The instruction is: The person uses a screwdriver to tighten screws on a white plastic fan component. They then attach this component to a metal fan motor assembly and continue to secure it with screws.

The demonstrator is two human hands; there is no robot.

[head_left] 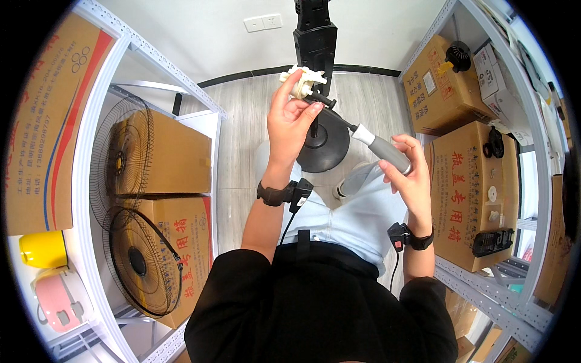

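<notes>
My left hand (289, 124) is raised in front of the black stand, its fingers closed round a small white plastic part (310, 76). A short black piece (321, 98) sticks out from that part. In my right hand (416, 178) is a screwdriver (387, 152) with a grey and white handle, gripped near its rear end. Its dark shaft points up and left toward the black piece; whether the tip touches it, I cannot tell. Behind my hands rises the upright black stand (315, 45), with a round black base (324, 152) on the floor.
Fan grilles (130, 266) lean against cardboard boxes (175, 154) on the left shelf. A yellow container (43, 249) and a pink plastic piece (59, 299) lie nearby. Right-hand boxes (457, 199) carry a black motor-like part (458, 55), a black plastic tray (492, 242) and small parts.
</notes>
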